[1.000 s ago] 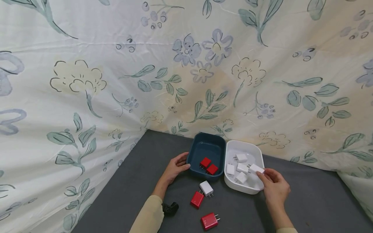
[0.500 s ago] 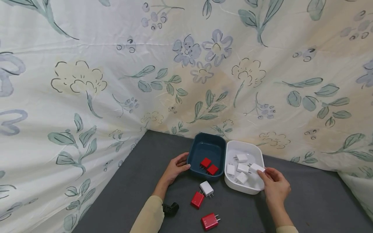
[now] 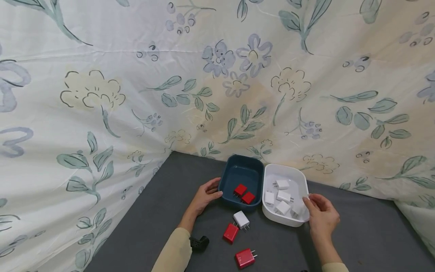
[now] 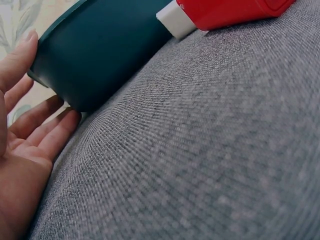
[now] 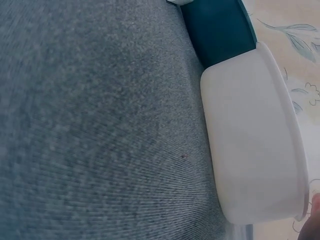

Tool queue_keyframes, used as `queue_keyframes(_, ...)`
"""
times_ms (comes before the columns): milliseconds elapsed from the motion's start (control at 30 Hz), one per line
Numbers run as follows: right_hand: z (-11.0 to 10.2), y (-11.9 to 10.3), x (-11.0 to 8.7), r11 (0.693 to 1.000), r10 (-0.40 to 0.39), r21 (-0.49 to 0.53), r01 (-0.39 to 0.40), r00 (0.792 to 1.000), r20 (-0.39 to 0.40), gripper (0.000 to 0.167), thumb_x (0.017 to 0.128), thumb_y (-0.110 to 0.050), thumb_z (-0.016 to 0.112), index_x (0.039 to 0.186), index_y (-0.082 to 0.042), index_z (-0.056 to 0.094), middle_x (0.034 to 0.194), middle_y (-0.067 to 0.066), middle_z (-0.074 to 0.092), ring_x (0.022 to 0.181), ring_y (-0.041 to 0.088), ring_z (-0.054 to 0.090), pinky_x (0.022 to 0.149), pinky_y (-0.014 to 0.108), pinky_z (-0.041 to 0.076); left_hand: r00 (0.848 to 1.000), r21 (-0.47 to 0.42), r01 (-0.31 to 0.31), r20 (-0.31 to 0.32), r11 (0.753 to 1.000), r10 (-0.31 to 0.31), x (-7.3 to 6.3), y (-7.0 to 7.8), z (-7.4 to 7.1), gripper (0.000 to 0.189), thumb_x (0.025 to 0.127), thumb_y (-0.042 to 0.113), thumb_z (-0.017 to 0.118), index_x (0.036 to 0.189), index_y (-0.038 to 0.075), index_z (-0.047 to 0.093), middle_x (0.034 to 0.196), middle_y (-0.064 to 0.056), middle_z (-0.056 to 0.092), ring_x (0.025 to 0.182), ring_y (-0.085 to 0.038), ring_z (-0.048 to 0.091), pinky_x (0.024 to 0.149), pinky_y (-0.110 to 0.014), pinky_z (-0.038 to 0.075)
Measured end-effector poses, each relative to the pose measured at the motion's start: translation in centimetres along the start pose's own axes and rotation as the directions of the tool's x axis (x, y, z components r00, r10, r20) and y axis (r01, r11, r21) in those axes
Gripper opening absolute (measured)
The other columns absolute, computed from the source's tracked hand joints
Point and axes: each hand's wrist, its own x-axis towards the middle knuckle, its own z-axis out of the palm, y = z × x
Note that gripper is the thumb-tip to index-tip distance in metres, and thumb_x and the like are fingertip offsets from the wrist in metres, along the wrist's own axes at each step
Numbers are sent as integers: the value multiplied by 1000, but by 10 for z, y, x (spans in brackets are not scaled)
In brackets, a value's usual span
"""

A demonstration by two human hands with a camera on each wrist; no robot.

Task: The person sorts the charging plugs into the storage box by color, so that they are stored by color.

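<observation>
My left hand (image 3: 204, 197) touches the left side of the dark blue bin (image 3: 230, 172), its thumb by the rim and its fingertips low on the wall in the left wrist view. Two red charger plugs (image 3: 247, 198) lie in that bin. At the right rim of the white bin (image 3: 284, 221), my right hand (image 3: 322, 215) has its fingertips with no plug between them. Just inside, below those fingertips, is a blurred white charger plug (image 3: 297, 210). Several more white plugs (image 3: 283, 207) are in the white bin. Only a bit of the right hand (image 5: 311, 220) shows in the right wrist view.
In front of the bins, a white charger plug (image 3: 241, 219) and a red plug (image 3: 230, 233) lie together on the grey cloth. Another red plug (image 3: 245, 258) lies nearer. A black object (image 3: 199, 243) sits beside the left wrist. Floral fabric (image 3: 217, 113) hangs behind and at the left.
The white plug that my right fingers held over the white bin has been let go and has dropped to the bin's near right. My left hand stays at the blue bin.
</observation>
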Motion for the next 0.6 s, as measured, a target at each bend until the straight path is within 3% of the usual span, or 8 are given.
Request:
queue_keyframes(233,-3,3,-2,1000,-10,6,10,1000,0,32,74,-1,82,104,2,70,80,-14,67,72,-3,63,64,4,48,1000,11,-18,3,1000,18,-1,0,0,63,91,20,69,147,10,42,145,-20,49,130,-34,52,99,-40,51)
queue_keyframes(467,-5,5,-4,996,-60,-61,61,998,13,30,78,-5,81,104,2,70,78,-20,67,71,-7,63,63,4,47,1000,8,-16,-6,1000,16,-1,1,0,61,91,20,69,147,12,44,144,-18,50,129,-34,52,100,-41,50)
queue_keyframes(600,-6,7,-5,994,-50,-101,51,999,7,28,79,-7,80,104,1,70,77,-22,65,70,-8,62,61,4,46,1000,18,-9,-8,1000,9,-1,1,-1,61,91,22,69,146,14,44,145,-17,50,129,-33,52,100,-42,50)
